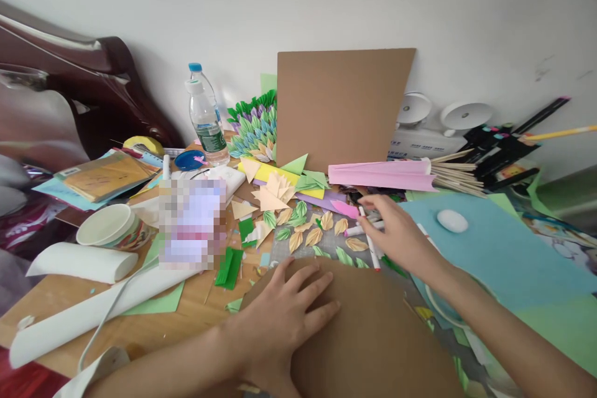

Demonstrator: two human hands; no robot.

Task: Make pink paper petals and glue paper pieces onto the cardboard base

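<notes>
Card: the brown round-edged card [373,336] lies in front of you on the bench [205,310], its far edge just this side of the loose paper leaves [313,236].
L hand: your left hand [290,312] is flat on the card's L part, fingers spread, palm down, pressing on it rather than pinching; thumb is down nr the bottom edge of the view.
R hand: your right hand [397,233] is past the card's far edge, thumb & index at the upper end of a white marker w/ a red end [374,255]. Can't tell if the grip is closed on it or only touching.
Marker: right at the R fingertips, slanting down twd you; red end is nr the card's far edge.
Close by: a 2nd marker w/ a pink tip [353,232] lies alongside, tip to the L; a pink paper leaf [344,209] is just L of your R fingertips.
Hold tip: keep L palm flat & wt. even, so the card doesn't skid on the leaves.
Pick tip: best to pinch the one marker only, lift straight up, & not drag the 2nd marker or crush the pink leaf; keep R wrist clear of the blue paper [508,249].
</notes>
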